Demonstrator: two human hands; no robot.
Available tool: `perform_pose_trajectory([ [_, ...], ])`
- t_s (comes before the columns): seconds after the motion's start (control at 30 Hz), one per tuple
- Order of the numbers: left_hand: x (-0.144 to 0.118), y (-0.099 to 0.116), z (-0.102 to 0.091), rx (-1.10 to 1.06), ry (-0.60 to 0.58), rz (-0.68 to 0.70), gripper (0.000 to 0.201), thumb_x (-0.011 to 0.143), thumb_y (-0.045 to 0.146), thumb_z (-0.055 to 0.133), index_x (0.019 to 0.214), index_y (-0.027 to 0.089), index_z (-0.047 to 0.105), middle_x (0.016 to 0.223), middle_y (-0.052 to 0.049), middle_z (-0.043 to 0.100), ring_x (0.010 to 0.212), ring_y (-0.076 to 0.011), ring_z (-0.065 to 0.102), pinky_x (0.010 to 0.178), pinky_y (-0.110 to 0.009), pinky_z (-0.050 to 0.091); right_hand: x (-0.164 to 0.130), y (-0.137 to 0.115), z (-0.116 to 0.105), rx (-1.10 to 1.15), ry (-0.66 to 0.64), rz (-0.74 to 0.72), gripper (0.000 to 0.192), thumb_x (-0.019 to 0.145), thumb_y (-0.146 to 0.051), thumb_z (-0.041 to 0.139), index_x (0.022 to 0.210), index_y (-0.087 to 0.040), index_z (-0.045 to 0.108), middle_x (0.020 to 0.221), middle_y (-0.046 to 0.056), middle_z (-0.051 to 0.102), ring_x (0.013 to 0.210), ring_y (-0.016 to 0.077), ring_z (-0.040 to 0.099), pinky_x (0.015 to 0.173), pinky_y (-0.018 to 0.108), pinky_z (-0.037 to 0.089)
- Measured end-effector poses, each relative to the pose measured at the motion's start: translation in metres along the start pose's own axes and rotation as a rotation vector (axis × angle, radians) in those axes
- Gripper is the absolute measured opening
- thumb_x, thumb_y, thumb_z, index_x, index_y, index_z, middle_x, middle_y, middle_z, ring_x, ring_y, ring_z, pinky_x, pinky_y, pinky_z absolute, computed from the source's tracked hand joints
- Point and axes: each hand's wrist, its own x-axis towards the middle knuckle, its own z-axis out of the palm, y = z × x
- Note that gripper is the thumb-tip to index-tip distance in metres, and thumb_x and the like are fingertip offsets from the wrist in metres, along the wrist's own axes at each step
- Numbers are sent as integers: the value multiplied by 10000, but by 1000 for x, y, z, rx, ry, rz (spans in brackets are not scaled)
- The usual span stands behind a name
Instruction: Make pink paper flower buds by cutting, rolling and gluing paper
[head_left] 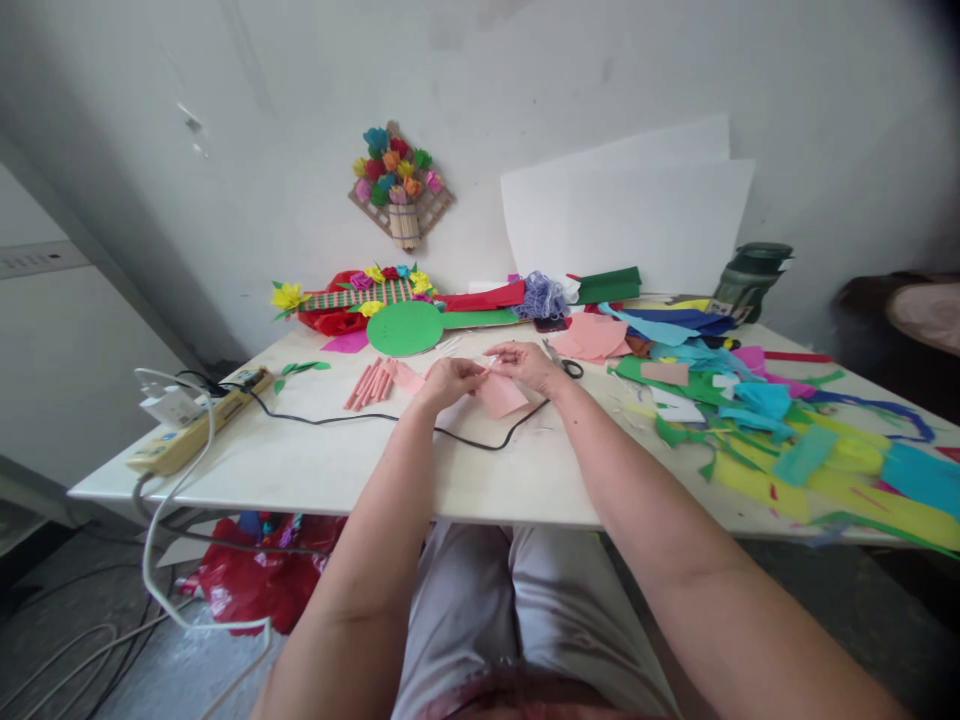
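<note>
Counter (315, 460) fills mid frame; right side heaped w/ colored paper scraps (787, 430). Upper centre: finished flower plaque (401, 185) on wall, done flower piece (360, 300) at counter's back. Left of centre: batch of rolled pink tubes (371, 385), so several look done. Centre: pink paper piece (501, 393), seemingly mid-roll. Left hand (448, 381) & right hand (529, 365), both grips pinched shut on its top edge. Scissors (566, 365) just right of hands.

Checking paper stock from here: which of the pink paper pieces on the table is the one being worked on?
The pink paper square pinched between left hand and right hand. The rolled pink paper tubes lie untouched to its left; the larger pink paper sheets lie behind.
</note>
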Motion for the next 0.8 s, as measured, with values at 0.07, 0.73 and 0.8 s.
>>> perform_pose_trajectory([
  [0.07, 2, -2, -6, -37, 119, 11, 316, 590, 409, 725, 753, 137, 720, 584, -34, 641, 508, -128, 564, 525, -244, 459, 0, -1, -1, 54, 56, 15, 334, 632, -248, 689, 954, -160, 663, 670, -1, 641, 611, 112, 581, 612, 244, 473],
  [0.73, 2, -2, -13, -592, 433, -27, 465, 537, 440, 766, 874, 132, 677, 697, -13, 644, 523, -68, 558, 605, -229, 495, 7, 7, 0, 241, 244, 111, 507, 699, -623, 585, 901, -158, 601, 837, 86, 657, 604, 129, 605, 552, 245, 495],
  [0.8, 2, -2, -8, -594, 331, -65, 452, 532, 412, 778, 878, 136, 685, 722, -19, 658, 548, -77, 574, 608, -230, 499, 9, 9, 0, 292, 250, 109, 576, 706, -674, 528, 996, -180, 584, 903, 79, 647, 662, 142, 624, 575, 255, 498],
])
